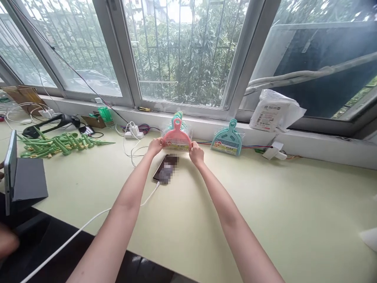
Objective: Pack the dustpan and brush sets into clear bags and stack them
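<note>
Both my arms reach across the table to a pink dustpan and brush set (177, 135) in clear wrapping. My left hand (156, 146) grips its left edge and my right hand (196, 153) grips its right edge, fingers closed on both sides. Behind the pink set stand several more sets (177, 115) in green and other pale colours, mostly hidden. To the right, a single green dustpan set (227, 139) leans against the window ledge. Just in front of my hands lies a phone (166, 168) with a white cable plugged in.
Green plant-like pieces (63, 143) are heaped at the left, near a black headset (53, 124) and a green bottle (104, 113). A tablet (11, 173) stands at the left edge beside another person. A power strip (134, 134), a white adapter (274, 151) and a white package (269, 112) line the window side.
</note>
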A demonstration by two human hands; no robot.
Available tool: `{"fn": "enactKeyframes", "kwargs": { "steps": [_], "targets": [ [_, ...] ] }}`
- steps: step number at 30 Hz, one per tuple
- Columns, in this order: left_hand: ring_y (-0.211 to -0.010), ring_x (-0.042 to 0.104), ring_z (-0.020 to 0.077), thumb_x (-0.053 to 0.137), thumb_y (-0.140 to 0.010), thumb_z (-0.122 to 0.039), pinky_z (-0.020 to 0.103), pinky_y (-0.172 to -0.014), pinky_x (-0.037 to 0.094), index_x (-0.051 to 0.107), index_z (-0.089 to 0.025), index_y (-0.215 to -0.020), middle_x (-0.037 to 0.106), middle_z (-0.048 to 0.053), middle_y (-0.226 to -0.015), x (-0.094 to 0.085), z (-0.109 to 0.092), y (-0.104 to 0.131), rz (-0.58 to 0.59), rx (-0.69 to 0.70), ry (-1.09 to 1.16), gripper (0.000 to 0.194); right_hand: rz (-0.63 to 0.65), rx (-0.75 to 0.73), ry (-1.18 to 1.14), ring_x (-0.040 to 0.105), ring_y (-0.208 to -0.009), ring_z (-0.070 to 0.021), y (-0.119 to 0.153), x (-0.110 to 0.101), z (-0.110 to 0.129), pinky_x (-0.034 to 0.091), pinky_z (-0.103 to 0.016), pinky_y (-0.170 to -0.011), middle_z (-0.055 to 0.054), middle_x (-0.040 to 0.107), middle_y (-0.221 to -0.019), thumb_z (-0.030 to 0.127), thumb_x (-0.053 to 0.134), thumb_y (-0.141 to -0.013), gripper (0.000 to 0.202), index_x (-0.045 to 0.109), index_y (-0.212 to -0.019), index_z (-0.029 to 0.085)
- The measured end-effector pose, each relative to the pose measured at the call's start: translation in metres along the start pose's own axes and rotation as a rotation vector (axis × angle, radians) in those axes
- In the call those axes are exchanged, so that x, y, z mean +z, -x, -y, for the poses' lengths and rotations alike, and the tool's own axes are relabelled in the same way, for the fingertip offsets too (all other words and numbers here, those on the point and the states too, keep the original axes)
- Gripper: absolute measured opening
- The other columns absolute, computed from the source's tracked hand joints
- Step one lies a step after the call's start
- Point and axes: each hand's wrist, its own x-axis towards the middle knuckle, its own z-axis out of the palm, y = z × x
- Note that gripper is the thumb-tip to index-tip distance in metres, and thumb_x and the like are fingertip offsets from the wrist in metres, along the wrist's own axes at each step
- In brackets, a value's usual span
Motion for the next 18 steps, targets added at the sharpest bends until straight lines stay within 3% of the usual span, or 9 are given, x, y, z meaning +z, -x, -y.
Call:
{"fn": "enactKeyframes", "kwargs": {
  "steps": [10, 14, 18],
  "targets": [
    [-0.085, 0.067, 0.0223, 0.069, -0.071, -0.031, 0.028, -0.074, 0.046, 0.066, -0.021, -0.093, 0.072, 0.007, -0.091, 0.03, 0.034, -0.017, -0.019, -0.08, 0.18, 0.024, 0.073, -0.038, 0.038, 0.062, -0.092, -0.0231, -0.019, 0.042, -0.013, 0.038, -0.026, -0.064, -0.01, 0.066, -0.106, 0.028, 0.04, -0.096, 0.027, 0.047, -0.121, 0.022],
    [-0.083, 0.067, 0.0205, 0.074, -0.069, -0.035, 0.028, -0.071, 0.047, 0.06, -0.021, -0.108, 0.07, 0.008, -0.103, 0.032, 0.036, -0.016, -0.103, -0.148, 0.259, 0.044, 0.065, -0.03, 0.037, 0.063, -0.087, -0.0238, -0.026, 0.05, -0.014, 0.039, -0.027, -0.064, -0.011, 0.068, -0.103, 0.031, 0.044, -0.095, 0.035, 0.044, -0.129, 0.023],
    [-0.07, 0.067, 0.0158, 0.074, -0.07, -0.041, 0.026, -0.067, 0.049, 0.048, -0.024, -0.127, 0.065, 0.009, -0.116, 0.029, 0.036, -0.014, -0.168, -0.231, 0.328, 0.065, 0.087, -0.061, -0.009, 0.065, -0.079, -0.0246, -0.026, 0.05, -0.013, 0.042, -0.029, -0.065, -0.011, 0.069, -0.101, 0.033, 0.05, -0.093, 0.056, 0.028, -0.144, 0.023]
  ]
}}
